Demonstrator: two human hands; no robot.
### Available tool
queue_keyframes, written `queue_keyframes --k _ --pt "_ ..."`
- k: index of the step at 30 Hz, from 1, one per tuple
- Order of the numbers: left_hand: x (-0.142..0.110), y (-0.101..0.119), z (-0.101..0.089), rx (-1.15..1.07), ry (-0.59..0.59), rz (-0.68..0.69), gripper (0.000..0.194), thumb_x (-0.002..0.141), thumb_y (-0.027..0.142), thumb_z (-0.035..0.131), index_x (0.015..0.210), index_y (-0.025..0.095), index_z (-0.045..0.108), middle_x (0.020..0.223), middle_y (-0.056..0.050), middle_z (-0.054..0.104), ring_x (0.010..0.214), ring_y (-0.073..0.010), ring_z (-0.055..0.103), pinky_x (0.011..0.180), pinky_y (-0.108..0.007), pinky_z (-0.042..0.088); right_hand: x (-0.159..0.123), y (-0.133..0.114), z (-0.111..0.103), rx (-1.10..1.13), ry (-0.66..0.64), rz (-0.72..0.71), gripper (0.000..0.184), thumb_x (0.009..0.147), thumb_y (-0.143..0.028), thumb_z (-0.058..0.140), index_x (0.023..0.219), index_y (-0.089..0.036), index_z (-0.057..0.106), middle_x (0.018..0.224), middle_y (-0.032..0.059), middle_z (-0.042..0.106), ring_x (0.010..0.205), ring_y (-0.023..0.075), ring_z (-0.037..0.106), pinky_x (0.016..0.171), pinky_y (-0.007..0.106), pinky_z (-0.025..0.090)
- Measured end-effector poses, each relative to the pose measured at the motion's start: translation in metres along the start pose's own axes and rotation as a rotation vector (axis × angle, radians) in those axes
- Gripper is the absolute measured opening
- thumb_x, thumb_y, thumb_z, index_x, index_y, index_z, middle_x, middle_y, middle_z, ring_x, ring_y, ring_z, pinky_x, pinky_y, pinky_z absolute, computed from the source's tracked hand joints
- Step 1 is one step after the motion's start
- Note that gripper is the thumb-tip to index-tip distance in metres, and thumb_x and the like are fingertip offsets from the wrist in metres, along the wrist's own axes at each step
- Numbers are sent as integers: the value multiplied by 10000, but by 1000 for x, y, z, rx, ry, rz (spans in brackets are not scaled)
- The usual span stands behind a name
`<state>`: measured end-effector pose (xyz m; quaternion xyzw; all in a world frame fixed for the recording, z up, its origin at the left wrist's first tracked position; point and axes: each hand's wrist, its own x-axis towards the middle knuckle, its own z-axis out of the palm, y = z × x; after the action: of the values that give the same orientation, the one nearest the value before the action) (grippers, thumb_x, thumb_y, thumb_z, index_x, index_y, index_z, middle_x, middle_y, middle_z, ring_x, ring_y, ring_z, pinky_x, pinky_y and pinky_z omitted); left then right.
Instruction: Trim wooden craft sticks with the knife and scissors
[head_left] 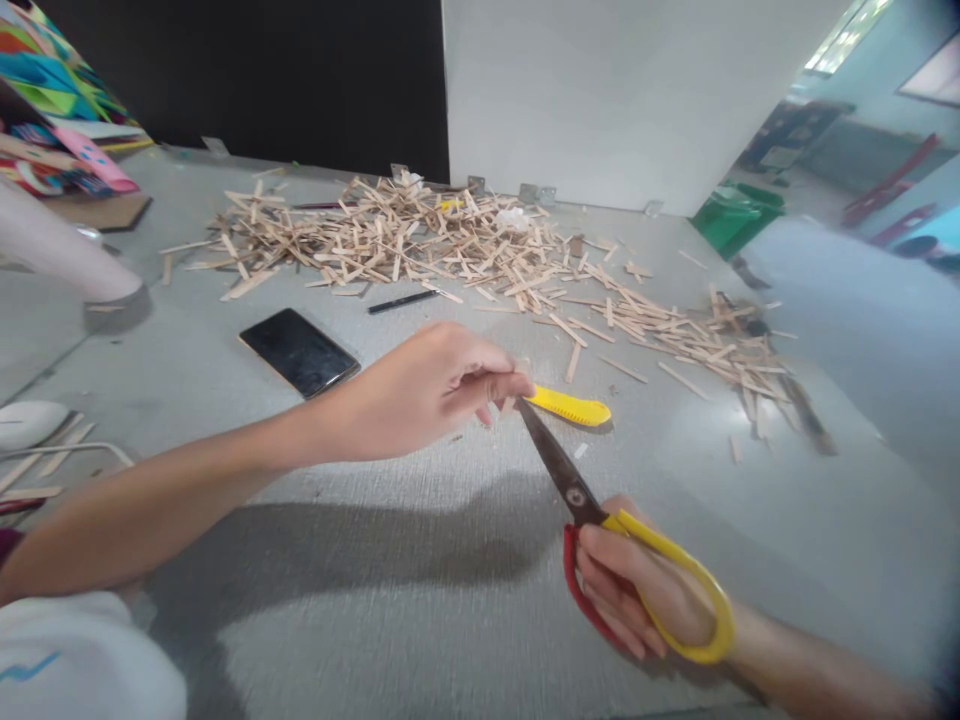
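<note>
My right hand (pixel 622 590) grips a pair of scissors (pixel 559 465) with one yellow and one red handle, the dark blades pointing up and left. At the blade tips is my left hand (pixel 457 385), its thumb and fingers pinched together. A small pale piece, seemingly a bit of wooden stick, shows between those fingers, mostly hidden. Just behind the fingertips a yellow utility knife (pixel 574 406) lies on the grey table (pixel 420 620). Near my left wrist a dark smartphone (pixel 300 350) rests flat on the table.
A wide heap of wooden sticks (pixel 420 240) spreads along the back and right. A black pen (pixel 403 302) lies before it. At the left are a white rounded object (pixel 30 425) and another person's arm (pixel 60 240). A black and white panel (pixel 570 100) stands behind.
</note>
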<state>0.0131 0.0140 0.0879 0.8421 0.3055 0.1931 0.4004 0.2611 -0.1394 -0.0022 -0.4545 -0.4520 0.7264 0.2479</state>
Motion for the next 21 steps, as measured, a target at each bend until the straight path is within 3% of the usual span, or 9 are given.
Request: queue_keyframes --k 8,16,21 --pt "2 6 -1 15 -4 -20 360 1129 343 571 912 185 810 729 -15 792 640 -140 730 593 -229 482 -4 -3 -4 -134 103 1 684 925 -853 631 642 -247 486 444 -74 464 359 72 361 394 211 309" --pt "3 3 0 17 -27 -5 385 1134 353 560 885 180 799 715 -6 768 623 -123 684 582 -216 449 -2 -6 -3 -218 103 -15 665 1003 -752 599 599 -245 451 434 -65 448 366 70 378 394 198 309" --pt "3 3 -1 59 -72 30 443 1140 328 565 766 180 749 656 22 720 528 -86 576 542 -213 393 -1 -6 -3 -278 119 -12 707 1034 -775 555 591 -240 425 445 -57 428 371 65 381 373 179 287"
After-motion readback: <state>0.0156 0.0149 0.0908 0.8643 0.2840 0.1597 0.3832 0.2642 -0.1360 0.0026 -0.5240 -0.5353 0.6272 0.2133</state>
